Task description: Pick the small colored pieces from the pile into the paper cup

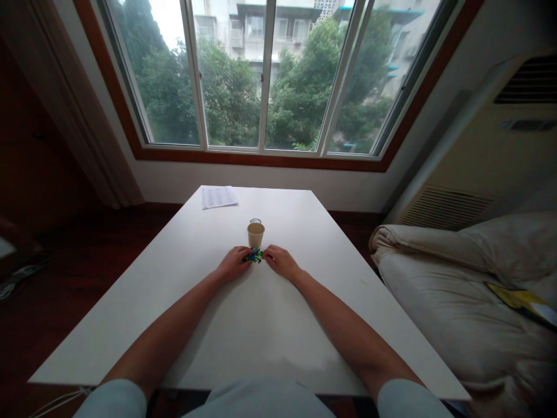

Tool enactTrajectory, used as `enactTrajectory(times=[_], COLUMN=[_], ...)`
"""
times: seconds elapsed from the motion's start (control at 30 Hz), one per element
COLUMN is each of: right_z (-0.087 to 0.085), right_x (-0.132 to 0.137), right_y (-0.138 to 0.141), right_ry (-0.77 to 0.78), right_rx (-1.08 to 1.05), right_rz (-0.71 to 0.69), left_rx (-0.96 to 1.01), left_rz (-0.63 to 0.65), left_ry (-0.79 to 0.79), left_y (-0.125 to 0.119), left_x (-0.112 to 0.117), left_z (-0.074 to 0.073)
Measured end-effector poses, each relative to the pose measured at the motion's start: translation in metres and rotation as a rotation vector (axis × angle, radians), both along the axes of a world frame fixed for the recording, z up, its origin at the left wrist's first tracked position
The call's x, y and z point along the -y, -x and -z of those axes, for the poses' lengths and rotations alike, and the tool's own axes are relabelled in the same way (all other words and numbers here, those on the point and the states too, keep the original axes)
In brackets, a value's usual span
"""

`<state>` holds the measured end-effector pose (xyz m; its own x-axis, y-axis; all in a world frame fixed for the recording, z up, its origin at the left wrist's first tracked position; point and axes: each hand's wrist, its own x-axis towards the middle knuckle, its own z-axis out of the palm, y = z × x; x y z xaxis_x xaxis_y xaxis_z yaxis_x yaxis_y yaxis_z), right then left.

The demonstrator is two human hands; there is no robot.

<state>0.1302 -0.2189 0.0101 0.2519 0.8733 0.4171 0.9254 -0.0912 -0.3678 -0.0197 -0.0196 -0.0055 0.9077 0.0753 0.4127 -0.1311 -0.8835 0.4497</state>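
A small heap of coloured bits [253, 255], green, blue and dark, lies on the white table [261, 325] just in front of a tan paper cup [256, 235]. My left hand [234, 262] rests palm down on the left side of the heap with curled fingers touching it. My right hand [281, 260] rests on the right side, fingers curled against the heap. Whether either hand pinches a piece is too small to tell. The cup stands upright with a thin wire loop behind its rim.
A printed sheet of paper [219, 197] lies at the table's far left corner. A cushioned sofa [470, 290] with a yellow item [520, 300] stands to the right, an air conditioner unit [491, 157] behind it. A wide window [270, 75] faces the table.
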Motion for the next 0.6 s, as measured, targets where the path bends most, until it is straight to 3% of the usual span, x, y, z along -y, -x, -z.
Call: enactTrajectory(times=[0.6], right_z=[-0.019], right_x=[-0.014], right_y=[-0.005], right_ry=[-0.349], right_rx=[-0.092], right_rz=[0.119], left_rx=[-0.015], left_rz=[0.004], left_ry=[-0.011], left_y=[0.0], left_x=[-0.003], left_z=[0.0])
